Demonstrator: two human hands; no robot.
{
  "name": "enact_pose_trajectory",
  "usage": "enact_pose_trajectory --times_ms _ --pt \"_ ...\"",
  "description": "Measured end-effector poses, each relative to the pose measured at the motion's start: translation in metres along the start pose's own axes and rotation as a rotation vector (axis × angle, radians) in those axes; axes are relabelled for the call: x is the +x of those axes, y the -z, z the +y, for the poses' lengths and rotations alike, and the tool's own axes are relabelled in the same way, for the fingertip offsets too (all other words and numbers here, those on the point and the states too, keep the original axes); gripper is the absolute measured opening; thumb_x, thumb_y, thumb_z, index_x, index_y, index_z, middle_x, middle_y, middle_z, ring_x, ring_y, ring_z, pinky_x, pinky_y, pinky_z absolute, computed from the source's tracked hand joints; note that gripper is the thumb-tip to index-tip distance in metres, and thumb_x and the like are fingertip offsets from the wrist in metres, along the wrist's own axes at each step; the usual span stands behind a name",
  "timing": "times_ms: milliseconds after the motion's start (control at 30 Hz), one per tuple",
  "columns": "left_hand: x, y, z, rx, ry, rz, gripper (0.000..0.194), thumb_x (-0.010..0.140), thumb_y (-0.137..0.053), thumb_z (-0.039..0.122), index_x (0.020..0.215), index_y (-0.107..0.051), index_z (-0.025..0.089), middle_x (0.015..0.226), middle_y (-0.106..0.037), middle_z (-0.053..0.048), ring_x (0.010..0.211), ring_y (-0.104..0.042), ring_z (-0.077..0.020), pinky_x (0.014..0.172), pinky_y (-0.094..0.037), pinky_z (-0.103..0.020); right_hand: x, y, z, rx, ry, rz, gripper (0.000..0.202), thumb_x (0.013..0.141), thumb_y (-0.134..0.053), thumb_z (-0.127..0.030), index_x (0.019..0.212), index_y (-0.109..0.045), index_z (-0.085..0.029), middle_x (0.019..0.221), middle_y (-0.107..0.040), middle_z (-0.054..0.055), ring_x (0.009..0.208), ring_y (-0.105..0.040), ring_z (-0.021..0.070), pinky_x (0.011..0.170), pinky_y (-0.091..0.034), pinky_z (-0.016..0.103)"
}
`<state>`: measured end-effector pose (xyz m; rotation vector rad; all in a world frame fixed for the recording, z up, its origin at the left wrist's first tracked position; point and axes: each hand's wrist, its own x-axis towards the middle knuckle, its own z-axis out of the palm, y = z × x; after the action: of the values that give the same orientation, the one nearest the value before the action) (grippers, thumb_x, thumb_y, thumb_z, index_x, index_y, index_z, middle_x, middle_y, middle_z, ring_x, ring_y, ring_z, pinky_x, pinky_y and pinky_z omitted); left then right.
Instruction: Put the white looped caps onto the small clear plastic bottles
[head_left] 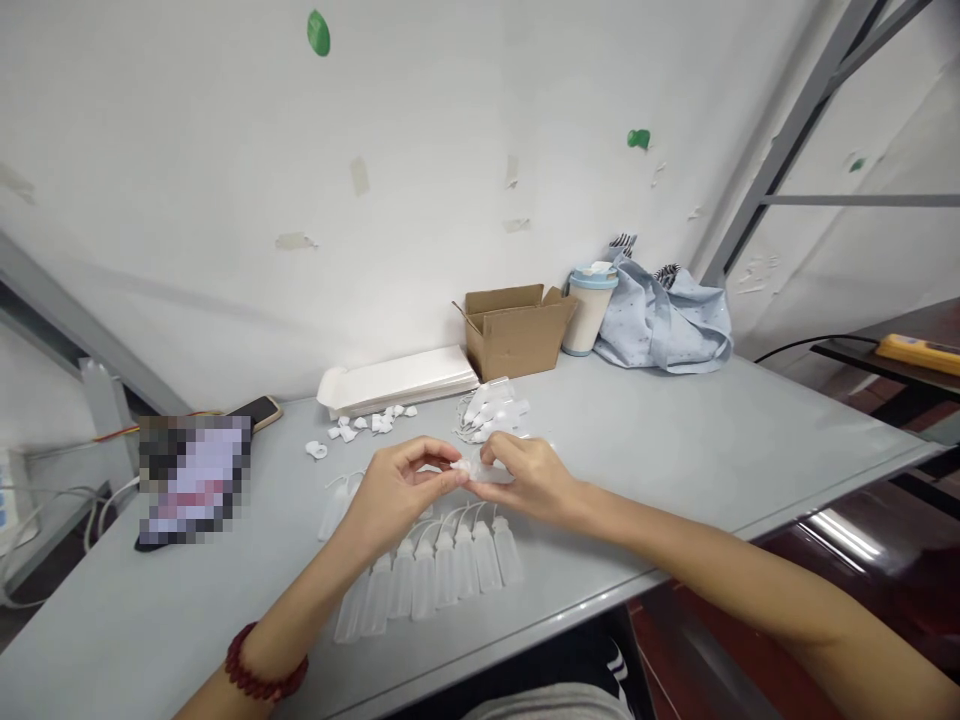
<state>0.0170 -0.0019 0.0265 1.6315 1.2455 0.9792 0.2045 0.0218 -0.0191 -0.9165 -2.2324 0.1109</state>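
Over the middle of the table, both hands meet at a small translucent plastic bottle [480, 464]. My right hand [529, 478] is closed around its body, with the fingers covering part of it. The thumb and fingertips of my left hand [409, 480] pinch a small white piece [460, 465] at the bottle's end; its exact shape is hard to make out. Below the hands lies a row of several translucent bottles [445, 568] with thin white tubes at their tops. Behind my right hand sits a pile of similar bottles [496, 408] with thin loops.
Loose white caps [382, 420] lie left of the pile, before a flat white stack [405, 382]. Along the wall stand an open cardboard box [521, 340], a lidded cup [589, 312] and a light blue cloth bag [664, 320]. A phone [262, 411] and a blurred-out item [196, 480] are at left.
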Motion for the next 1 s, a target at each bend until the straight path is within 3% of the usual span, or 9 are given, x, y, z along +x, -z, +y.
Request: enact_pose_trajectory --times_ms 133,267,400,500,600,733,800,900,1000 --pt "0.002 0.001 0.001 0.01 0.079 -0.055 0.026 0.073 -0.064 0.045 0.066 -0.066 0.019 0.062 -0.064 -0.002 0.06 -0.061 -0.0175 0.062 -0.05 -0.029 -0.001 -0.003 0.003 -0.07 0.077 0.044 0.023 0.086 -0.053 -0.038 0.078 -0.049 -0.017 0.073 -0.063 0.004 0.058 -0.055 0.0112 0.049 -0.029 0.021" --pt "0.001 0.003 -0.003 0.063 0.1 -0.14 0.033 0.076 -0.06 0.047 0.06 -0.065 0.018 0.059 -0.063 -0.002 0.055 -0.059 -0.0158 0.056 -0.048 -0.026 0.0 -0.003 0.006 -0.154 0.144 0.063 0.025 0.087 -0.051 -0.039 0.076 -0.048 -0.016 0.07 -0.062 0.003 0.055 -0.053 0.0105 0.046 -0.025 0.021" --pt "-0.002 0.003 -0.006 0.144 0.004 -0.148 0.025 0.078 -0.059 0.042 0.074 -0.069 0.02 0.066 -0.066 -0.002 0.062 -0.06 -0.0175 0.056 -0.046 -0.025 0.001 -0.002 0.007 -0.206 0.208 0.077 0.026 0.089 -0.05 -0.038 0.075 -0.047 -0.016 0.069 -0.061 0.003 0.053 -0.051 0.0105 0.044 -0.022 0.022" --pt "-0.002 0.001 -0.008 0.205 -0.128 -0.104 0.018 0.079 -0.059 0.033 0.085 -0.069 0.02 0.084 -0.07 -0.005 0.075 -0.063 -0.0196 0.065 -0.048 -0.026 0.001 -0.001 0.008 -0.197 0.222 0.054 0.026 0.09 -0.048 -0.038 0.075 -0.047 -0.016 0.068 -0.061 0.003 0.052 -0.05 0.0105 0.045 -0.022 0.022" --pt "-0.002 0.001 -0.009 0.235 -0.212 -0.106 0.016 0.079 -0.058 0.028 0.087 -0.069 0.02 0.088 -0.07 -0.005 0.08 -0.063 -0.0196 0.07 -0.049 -0.027 0.002 -0.001 0.009 -0.171 0.221 0.033 0.026 0.089 -0.048 -0.039 0.076 -0.047 -0.017 0.068 -0.06 0.002 0.053 -0.05 0.0103 0.045 -0.023 0.021" --pt "-0.002 0.003 -0.005 0.17 -0.123 -0.147 0.019 0.08 -0.058 0.033 0.087 -0.07 0.02 0.087 -0.069 -0.004 0.078 -0.062 -0.0182 0.067 -0.048 -0.024 0.003 -0.001 0.008 -0.153 0.216 0.053 0.026 0.09 -0.049 -0.039 0.077 -0.048 -0.017 0.07 -0.061 0.002 0.055 -0.052 0.0095 0.045 -0.025 0.021" --pt "-0.003 0.003 -0.003 0.167 -0.046 -0.159 0.023 0.081 -0.056 0.038 0.083 -0.07 0.019 0.075 -0.067 -0.002 0.066 -0.058 -0.0154 0.057 -0.044 -0.022 0.004 -0.001 0.007 -0.186 0.249 0.106 0.027 0.091 -0.048 -0.039 0.075 -0.048 -0.016 0.069 -0.061 0.001 0.054 -0.052 0.0092 0.044 -0.026 0.021" --pt "-0.004 0.001 -0.001 0.205 0.007 -0.153 0.03 0.081 -0.055 0.043 0.073 -0.067 0.017 0.056 -0.055 0.003 0.05 -0.045 -0.0103 0.046 -0.033 -0.02 0.006 0.002 0.006 -0.303 0.369 0.188 0.028 0.093 -0.045 -0.033 0.071 -0.047 -0.016 0.067 -0.061 0.001 0.053 -0.051 0.0092 0.044 -0.028 0.022" --pt "-0.003 -0.002 -0.001 0.194 0.003 -0.146 0.035 0.081 -0.055 0.045 0.063 -0.06 0.016 0.053 -0.05 0.004 0.048 -0.042 -0.0089 0.046 -0.032 -0.02 0.008 0.008 0.004 -0.439 0.492 0.233 0.026 0.093 -0.046 -0.024 0.068 -0.047 -0.016 0.068 -0.061 0.002 0.053 -0.051 0.0094 0.046 -0.031 0.023"
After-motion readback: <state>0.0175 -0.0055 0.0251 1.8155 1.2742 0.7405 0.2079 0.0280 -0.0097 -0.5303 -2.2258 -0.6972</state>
